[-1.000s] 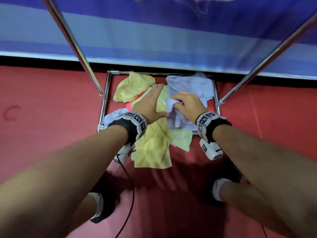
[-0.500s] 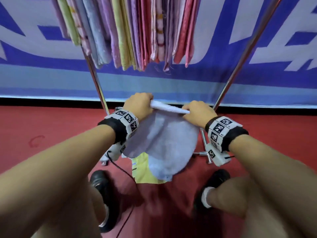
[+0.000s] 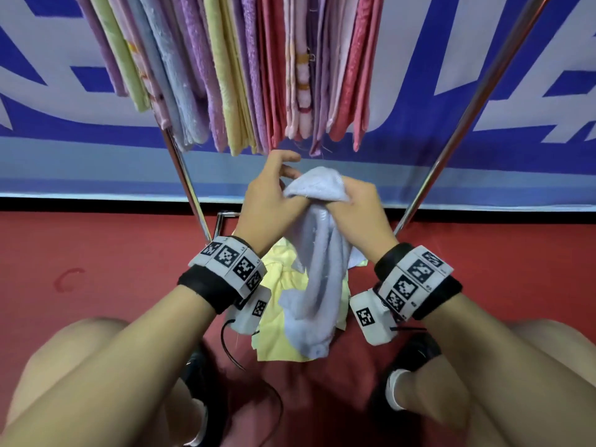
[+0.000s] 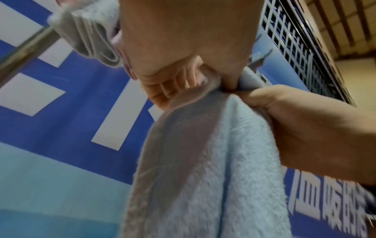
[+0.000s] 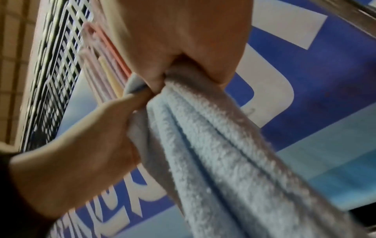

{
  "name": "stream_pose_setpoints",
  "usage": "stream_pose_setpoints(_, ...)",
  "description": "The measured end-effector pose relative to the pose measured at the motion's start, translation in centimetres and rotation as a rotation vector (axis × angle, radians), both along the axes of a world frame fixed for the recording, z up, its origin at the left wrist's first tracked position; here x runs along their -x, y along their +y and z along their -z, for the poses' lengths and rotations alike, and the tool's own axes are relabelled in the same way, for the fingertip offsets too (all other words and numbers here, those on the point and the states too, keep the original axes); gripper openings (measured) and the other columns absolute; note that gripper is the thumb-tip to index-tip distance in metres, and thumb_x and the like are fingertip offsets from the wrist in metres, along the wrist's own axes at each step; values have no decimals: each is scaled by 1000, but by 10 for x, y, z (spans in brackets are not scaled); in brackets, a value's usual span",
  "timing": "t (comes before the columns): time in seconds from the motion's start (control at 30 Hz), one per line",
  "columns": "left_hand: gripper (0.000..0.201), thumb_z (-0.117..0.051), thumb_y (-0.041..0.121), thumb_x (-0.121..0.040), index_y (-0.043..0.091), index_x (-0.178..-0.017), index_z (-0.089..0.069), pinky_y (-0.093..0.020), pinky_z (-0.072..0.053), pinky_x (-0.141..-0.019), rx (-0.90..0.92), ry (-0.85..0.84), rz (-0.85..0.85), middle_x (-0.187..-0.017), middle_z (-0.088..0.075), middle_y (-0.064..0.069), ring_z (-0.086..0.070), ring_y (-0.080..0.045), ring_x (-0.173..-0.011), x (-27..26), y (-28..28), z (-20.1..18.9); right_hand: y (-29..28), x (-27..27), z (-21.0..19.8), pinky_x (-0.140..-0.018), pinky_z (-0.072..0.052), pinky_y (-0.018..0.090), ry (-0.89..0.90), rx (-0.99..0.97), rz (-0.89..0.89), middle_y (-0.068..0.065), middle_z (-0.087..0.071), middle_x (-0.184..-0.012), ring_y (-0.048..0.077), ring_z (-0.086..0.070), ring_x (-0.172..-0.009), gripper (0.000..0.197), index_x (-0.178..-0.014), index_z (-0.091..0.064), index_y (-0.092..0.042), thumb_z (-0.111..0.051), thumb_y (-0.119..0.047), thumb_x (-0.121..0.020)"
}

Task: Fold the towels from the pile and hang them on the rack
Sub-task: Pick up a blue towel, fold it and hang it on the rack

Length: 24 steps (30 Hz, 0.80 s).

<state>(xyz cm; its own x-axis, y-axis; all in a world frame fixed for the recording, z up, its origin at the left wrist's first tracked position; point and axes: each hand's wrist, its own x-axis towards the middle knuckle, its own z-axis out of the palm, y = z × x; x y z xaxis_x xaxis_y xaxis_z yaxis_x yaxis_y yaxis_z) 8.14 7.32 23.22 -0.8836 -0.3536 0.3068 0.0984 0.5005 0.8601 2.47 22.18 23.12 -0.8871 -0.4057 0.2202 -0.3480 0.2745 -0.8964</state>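
I hold a light blue towel [image 3: 317, 279] up in front of me, below the hung towels [image 3: 258, 75] on the rack. My left hand [image 3: 283, 185] and right hand [image 3: 351, 204] are side by side at its top edge. The towel hangs doubled between them. In the left wrist view my left hand [image 4: 205, 85] pinches the towel [image 4: 203, 161] with the thumb, right beside my right hand [image 4: 295, 125]. In the right wrist view my right hand [image 5: 183, 75] grips the bunched top of the towel [image 5: 223, 153], and my left hand [image 5: 91, 128] touches it.
The pile of yellow towels [image 3: 274, 317] lies on the red floor inside the rack's base frame [image 3: 222, 221]. Two slanted metal rack poles [image 3: 183, 175] [image 3: 451, 133] stand on either side of my hands. A blue and white banner [image 3: 483, 162] is behind.
One second ago both hands were down on the pile. They lifted the blue towel, stretched it wide, and have now brought its top corners together.
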Motion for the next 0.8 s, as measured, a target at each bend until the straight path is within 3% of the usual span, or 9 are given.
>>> stream_pose_setpoints(0.1, 18, -63, 16, -86, 9, -100, -70, -30, -50, -75, -134, -107, 124, -87, -71, 5, -62, -8, -79, 1, -7, -12, 4, -1, -22, -79, -52, 17, -56, 312, 35, -12, -76, -86, -2, -67, -86, 33, -94, -75, -18, -53, 7, -89)
stream_pose_setpoints(0.2, 11, -60, 13, -85, 4, -83, -65, -30, -43, -66, -200, -52, 154, -72, -60, -1, -53, -11, -69, 2, -10, -17, 13, 1, -29, -78, -52, 20, -127, 500, 120, -10, -76, -84, 3, -69, -86, 34, -92, -74, -16, -51, 9, -89)
stream_pose_setpoints(0.3, 10, -58, 8, -92, 5, -85, -64, -31, -44, -69, -230, 59, 60, -77, -61, 3, -54, -10, -76, 3, -10, -21, 26, 3, -25, -83, -54, 27, -54, 468, 137, -5, -76, -94, 9, -69, -92, 25, -100, -73, -13, -63, 1, -83)
stream_pose_setpoints(0.43, 15, -62, 9, -92, 10, -78, -67, -24, -45, -68, -143, 15, 40, -75, -64, 6, -54, -4, -72, 2, -6, -25, 27, -7, -15, -72, -52, 22, -55, 325, 26, -2, -70, -82, 7, -62, -78, 20, -87, -70, -10, -83, -1, -75)
stream_pose_setpoints(0.53, 25, -61, 15, -94, 16, -69, -62, -23, -41, -60, -86, -126, 41, -65, -55, 8, -47, -3, -62, 7, -2, -26, 28, -8, -16, -70, -49, 20, 69, 451, 226, -10, -70, -75, 3, -60, -73, 21, -82, -71, -11, -78, 7, -75)
stream_pose_setpoints(0.6, 33, -57, 25, -99, 13, -68, -58, -27, -35, -59, -191, -167, 16, -66, -50, 0, -43, -10, -63, 8, 4, -28, 29, -12, -16, -71, -48, 18, 185, 467, 268, -11, -68, -78, 0, -59, -74, 25, -84, -70, -16, -79, 5, -75)
stream_pose_setpoints(0.67, 40, -53, 30, -103, 13, -66, -53, -27, -30, -55, -323, -144, 6, -66, -44, -4, -37, -12, -62, 6, 11, -35, 26, -27, -14, -74, -49, 19, 216, 297, 33, -11, -70, -84, -1, -62, -79, 27, -89, -71, -23, -83, -3, -76)
stream_pose_setpoints(0.73, 47, -53, 31, -103, 13, -60, -46, -25, -28, -51, -358, -96, 20, -60, -41, 1, -33, -9, -57, 3, 16, -42, 24, -43, -15, -81, -52, 23, 109, 61, -345, -4, -75, -93, 7, -69, -87, 23, -100, -77, -18, -84, -12, -80)
stream_pose_setpoints(0.8, 47, -57, 29, -100, 5, -60, -50, -24, -32, -55, -316, -50, 60, -61, -43, 1, -37, -8, -58, 0, 17, -47, 27, -43, -21, -80, -50, 22, 161, 122, -364, 7, -73, -92, 15, -67, -85, 18, -102, -77, -9, -77, -17, -85)
